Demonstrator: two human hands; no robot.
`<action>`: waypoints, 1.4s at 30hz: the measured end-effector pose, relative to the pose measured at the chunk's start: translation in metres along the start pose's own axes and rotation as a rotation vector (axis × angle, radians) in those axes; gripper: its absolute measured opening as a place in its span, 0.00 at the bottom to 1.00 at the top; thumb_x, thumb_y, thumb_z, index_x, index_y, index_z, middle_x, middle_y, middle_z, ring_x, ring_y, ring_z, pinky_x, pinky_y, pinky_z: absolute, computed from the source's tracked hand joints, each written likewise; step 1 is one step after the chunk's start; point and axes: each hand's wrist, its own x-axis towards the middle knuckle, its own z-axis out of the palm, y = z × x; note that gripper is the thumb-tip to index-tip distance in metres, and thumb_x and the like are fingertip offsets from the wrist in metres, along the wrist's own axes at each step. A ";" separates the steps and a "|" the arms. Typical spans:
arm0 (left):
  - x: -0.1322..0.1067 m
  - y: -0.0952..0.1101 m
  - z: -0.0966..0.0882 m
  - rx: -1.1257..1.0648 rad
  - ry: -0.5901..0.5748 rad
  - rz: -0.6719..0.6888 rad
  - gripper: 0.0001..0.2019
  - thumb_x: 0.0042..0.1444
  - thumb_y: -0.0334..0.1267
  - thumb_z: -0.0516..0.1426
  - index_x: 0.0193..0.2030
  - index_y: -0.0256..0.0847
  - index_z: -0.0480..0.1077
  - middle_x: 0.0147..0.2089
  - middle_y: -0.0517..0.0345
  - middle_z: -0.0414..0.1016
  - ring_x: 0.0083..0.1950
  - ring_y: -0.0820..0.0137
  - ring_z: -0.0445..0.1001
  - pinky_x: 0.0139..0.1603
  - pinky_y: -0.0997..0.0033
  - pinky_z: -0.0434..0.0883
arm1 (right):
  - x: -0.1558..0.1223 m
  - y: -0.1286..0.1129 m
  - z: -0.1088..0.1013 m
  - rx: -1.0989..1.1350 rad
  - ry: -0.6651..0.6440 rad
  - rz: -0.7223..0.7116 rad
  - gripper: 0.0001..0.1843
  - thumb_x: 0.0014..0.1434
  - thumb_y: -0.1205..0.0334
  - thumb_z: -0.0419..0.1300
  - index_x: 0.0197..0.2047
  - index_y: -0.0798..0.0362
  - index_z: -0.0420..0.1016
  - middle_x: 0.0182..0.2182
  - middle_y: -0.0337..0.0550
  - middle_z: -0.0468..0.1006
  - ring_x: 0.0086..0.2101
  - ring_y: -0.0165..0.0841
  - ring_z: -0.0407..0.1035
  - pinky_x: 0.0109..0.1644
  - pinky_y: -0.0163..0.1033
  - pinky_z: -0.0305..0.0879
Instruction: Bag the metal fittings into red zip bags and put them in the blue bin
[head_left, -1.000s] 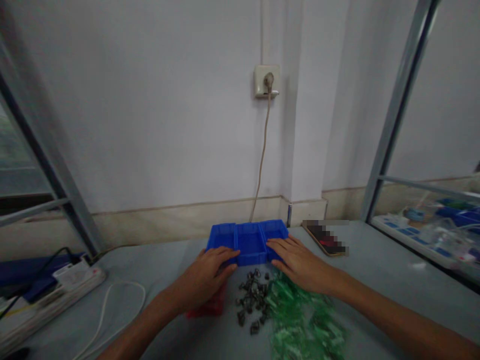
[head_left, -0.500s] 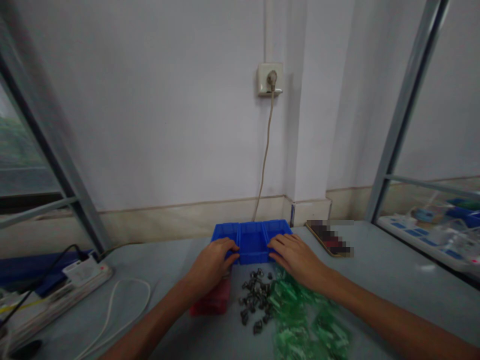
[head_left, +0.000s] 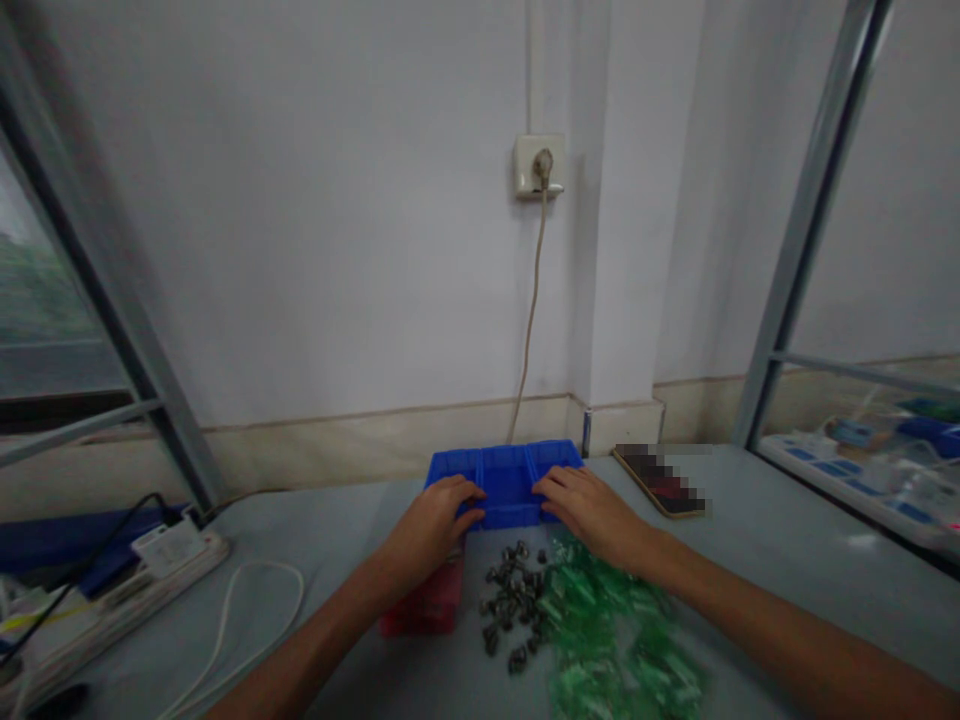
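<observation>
A row of three blue plastic bins (head_left: pixel 505 478) stands on the grey table near the wall. My left hand (head_left: pixel 429 527) rests on the left bin, fingers curled over its front edge. My right hand (head_left: pixel 592 510) lies on the right bin, fingers stretched along its front edge. In front of the bins lie a heap of small dark metal parts (head_left: pixel 513 606), a pile of translucent green parts (head_left: pixel 622 650) under my right forearm, and a red pile (head_left: pixel 424 608) partly hidden by my left wrist.
A phone (head_left: pixel 660 482) lies right of the bins. A white power strip (head_left: pixel 161 565) with cables sits at the left. A cord runs up to a wall socket (head_left: pixel 538 166). Metal frame posts stand at both sides; a tray of parts (head_left: pixel 862 470) lies beyond the right post.
Both hands have slid a little further away with the bins, which now sit slightly closer to the wall. The view has shifted slightly.
</observation>
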 end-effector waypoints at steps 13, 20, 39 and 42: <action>-0.034 0.015 -0.027 0.093 0.096 0.021 0.16 0.71 0.40 0.63 0.63 0.47 0.76 0.64 0.50 0.80 0.65 0.53 0.77 0.70 0.48 0.72 | -0.009 0.001 -0.013 0.011 0.049 0.016 0.15 0.76 0.63 0.60 0.63 0.53 0.74 0.54 0.55 0.82 0.55 0.49 0.76 0.63 0.56 0.70; -0.117 -0.015 -0.019 0.086 -0.021 -0.023 0.40 0.64 0.46 0.69 0.79 0.61 0.59 0.79 0.58 0.64 0.74 0.51 0.72 0.75 0.47 0.71 | -0.021 -0.003 -0.024 0.035 0.091 0.024 0.15 0.76 0.62 0.60 0.63 0.53 0.75 0.56 0.55 0.82 0.56 0.50 0.76 0.65 0.59 0.71; -0.071 0.017 -0.079 -0.188 -0.320 -0.075 0.07 0.68 0.42 0.61 0.42 0.46 0.81 0.46 0.58 0.86 0.47 0.61 0.82 0.49 0.70 0.72 | -0.011 -0.032 -0.028 0.139 -0.033 -0.051 0.13 0.77 0.58 0.60 0.61 0.51 0.76 0.54 0.52 0.83 0.55 0.49 0.76 0.64 0.57 0.68; -0.060 0.011 -0.085 -0.221 -0.362 -0.093 0.08 0.67 0.43 0.62 0.42 0.45 0.82 0.45 0.58 0.86 0.47 0.60 0.82 0.49 0.69 0.71 | -0.010 -0.034 -0.026 0.157 -0.046 -0.066 0.13 0.78 0.57 0.59 0.60 0.51 0.77 0.52 0.51 0.83 0.55 0.48 0.76 0.63 0.57 0.68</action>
